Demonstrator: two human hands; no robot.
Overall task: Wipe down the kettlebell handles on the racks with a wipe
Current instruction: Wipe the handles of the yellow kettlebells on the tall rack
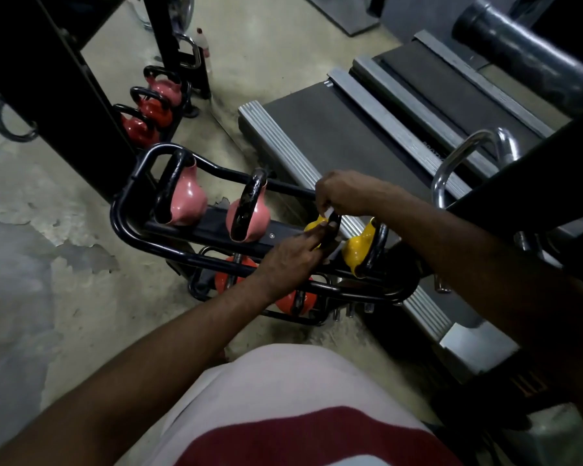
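Observation:
A black tube rack holds two pink kettlebells and two yellow ones on its top shelf. The near yellow kettlebell is mostly hidden by my hands; the other yellow kettlebell stands to its right. My right hand pinches a white wipe against the top of the near yellow bell's black handle. My left hand grips that same handle lower down, fingers curled around it. Orange kettlebells sit on the lower shelf.
A mirror at the upper left reflects red kettlebells and a bottle. Treadmill decks lie right behind the rack. A black machine frame with a chrome handle crosses at the right. Worn concrete floor spreads to the left.

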